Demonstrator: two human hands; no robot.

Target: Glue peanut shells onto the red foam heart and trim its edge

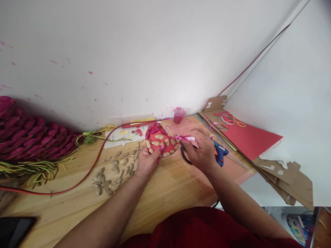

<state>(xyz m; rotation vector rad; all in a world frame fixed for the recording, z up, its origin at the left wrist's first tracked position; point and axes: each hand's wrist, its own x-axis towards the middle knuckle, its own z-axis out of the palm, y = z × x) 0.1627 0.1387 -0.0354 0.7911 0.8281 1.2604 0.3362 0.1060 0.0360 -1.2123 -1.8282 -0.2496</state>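
My left hand [149, 160] grips the lower left edge of a red craft piece [169, 148] covered with peanuts, its thumb lying over the front. Peanuts along the top of the piece are painted shiny magenta; the others show their plain tan shells. My right hand [203, 148] is closed around a slim tool with a pink and white handle [190, 138], seemingly a paintbrush. Its tip points left at the right edge of the craft piece; whether it touches is too small to tell. Pink paint stains fingers on both hands.
Loose peanuts [116, 168] lie on the wooden table [165, 196] at left. A cup of pink paint [179, 115] stands by the wall. Right of my right hand lies a blue glue gun [220, 153], near red card [248, 136] and cardboard. A red cable [90, 172] crosses the left side.
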